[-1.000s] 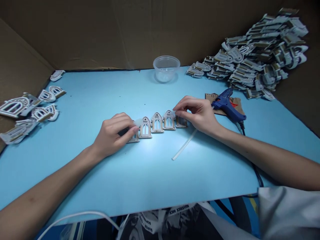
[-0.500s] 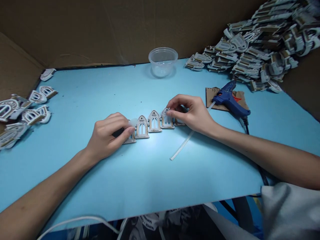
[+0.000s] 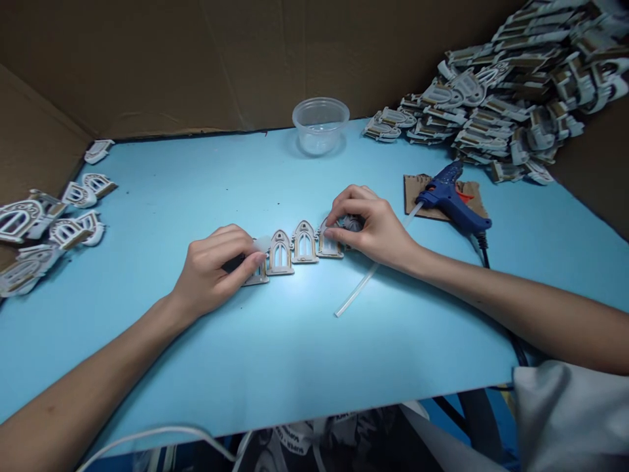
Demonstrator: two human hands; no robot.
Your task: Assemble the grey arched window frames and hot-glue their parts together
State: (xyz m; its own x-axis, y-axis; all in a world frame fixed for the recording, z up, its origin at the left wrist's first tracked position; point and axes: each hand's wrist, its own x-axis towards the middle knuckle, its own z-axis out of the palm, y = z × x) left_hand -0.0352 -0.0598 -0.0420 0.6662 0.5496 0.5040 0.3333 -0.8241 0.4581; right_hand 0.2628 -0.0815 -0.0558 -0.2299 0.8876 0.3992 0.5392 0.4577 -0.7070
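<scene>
Several small white arched window frames [image 3: 280,254] lie in a row on the blue table. My left hand [image 3: 216,262] is closed at the left end of the row, pinching a small translucent sheet [image 3: 263,244] above the leftmost frame, which it partly covers. My right hand [image 3: 373,226] is closed in a pinch over a window frame [image 3: 330,244] toward the right end. A pale translucent piece seems to sit between those fingertips and the frame's arch. The hand hides most of the rightmost frame.
A blue glue gun [image 3: 449,196] rests on a cardboard piece [image 3: 415,190], its clear glue stick [image 3: 356,292] reaching toward the row. Behind stands a clear plastic tub [image 3: 320,128]. Window frames are heaped at the right [image 3: 491,118], with more at the left [image 3: 69,233]. Cardboard walls [image 3: 196,65] border the table.
The view has tilted slightly. My right hand's fingers have shifted a little on the frame; the left hand keeps its pinch on the translucent sheet.
</scene>
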